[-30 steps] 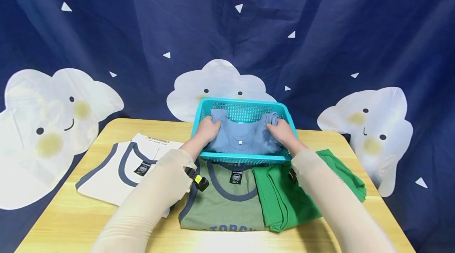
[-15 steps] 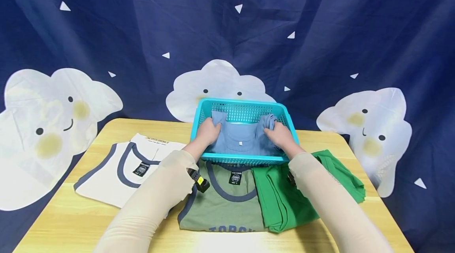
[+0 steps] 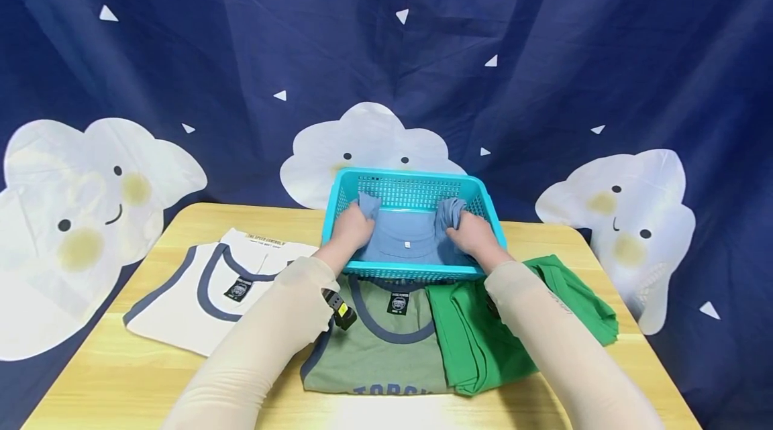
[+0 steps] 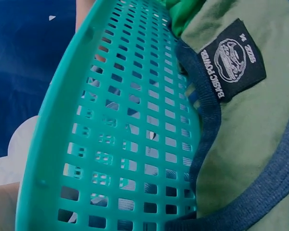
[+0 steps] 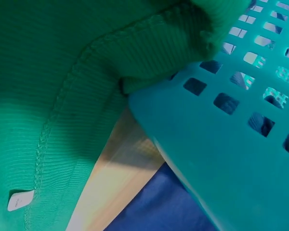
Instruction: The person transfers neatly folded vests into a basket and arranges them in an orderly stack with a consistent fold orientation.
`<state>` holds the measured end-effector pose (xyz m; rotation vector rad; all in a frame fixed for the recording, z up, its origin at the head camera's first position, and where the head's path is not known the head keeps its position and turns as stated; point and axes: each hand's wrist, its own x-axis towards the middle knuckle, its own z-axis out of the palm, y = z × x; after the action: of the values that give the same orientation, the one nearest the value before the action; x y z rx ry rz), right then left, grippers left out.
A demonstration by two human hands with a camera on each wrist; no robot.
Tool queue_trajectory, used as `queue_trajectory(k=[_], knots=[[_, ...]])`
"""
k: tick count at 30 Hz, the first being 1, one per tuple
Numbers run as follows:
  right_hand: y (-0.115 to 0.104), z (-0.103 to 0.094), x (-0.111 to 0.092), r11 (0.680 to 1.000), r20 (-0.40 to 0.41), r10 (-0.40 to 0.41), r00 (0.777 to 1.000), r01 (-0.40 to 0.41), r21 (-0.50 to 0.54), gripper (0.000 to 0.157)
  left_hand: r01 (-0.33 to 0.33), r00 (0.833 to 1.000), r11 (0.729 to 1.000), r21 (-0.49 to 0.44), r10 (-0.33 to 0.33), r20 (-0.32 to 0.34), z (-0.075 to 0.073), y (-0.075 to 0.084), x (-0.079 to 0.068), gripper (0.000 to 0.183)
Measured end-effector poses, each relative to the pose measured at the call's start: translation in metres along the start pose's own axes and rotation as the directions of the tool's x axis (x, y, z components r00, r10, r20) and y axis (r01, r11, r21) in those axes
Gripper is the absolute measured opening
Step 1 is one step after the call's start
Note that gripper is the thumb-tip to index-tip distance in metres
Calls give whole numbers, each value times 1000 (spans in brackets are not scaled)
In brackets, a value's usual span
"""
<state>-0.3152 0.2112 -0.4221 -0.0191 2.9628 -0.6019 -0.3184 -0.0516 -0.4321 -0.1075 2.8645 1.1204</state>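
A blue shirt (image 3: pixel 403 234) with a small white neck label lies inside the turquoise plastic basket (image 3: pixel 417 272). My left hand (image 3: pixel 354 225) reaches over the front rim and grips the shirt's left shoulder. On the opposite side my right hand (image 3: pixel 474 234) holds a bunched part of the same shirt, which sticks up between thumb and fingers. Both wrist views are mostly filled by the basket's perforated wall; the shirt shows only in scraps through its holes, and the fingers' grip is hidden there.
Before the basket lies a folded olive-green shirt (image 3: pixel 392 349) with navy trim. A green ribbed garment (image 3: pixel 489 343) overlaps its right side. At the left lies a white shirt (image 3: pixel 181 309) with navy edging. A dark blue cloud-print curtain (image 3: pixel 386 34) hangs behind the wooden table (image 3: pixel 102 363).
Both hands have sunk slightly deeper into the basket with the shirt, and the right hand has shifted a little left. The shirt's front now lies flatter on the basket floor.
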Motion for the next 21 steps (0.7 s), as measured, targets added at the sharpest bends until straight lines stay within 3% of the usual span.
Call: queue_trajectory(k=[11,21], knots=[[1,4,0,998,-33,-1,999,-1,-64,50,11,1000,989,150,-15,27,8,-2,6,67],[1,6,1,997,-73,3,997,-9,-75,44,8,1000,981,195,-9,7,8,-1,5,66]])
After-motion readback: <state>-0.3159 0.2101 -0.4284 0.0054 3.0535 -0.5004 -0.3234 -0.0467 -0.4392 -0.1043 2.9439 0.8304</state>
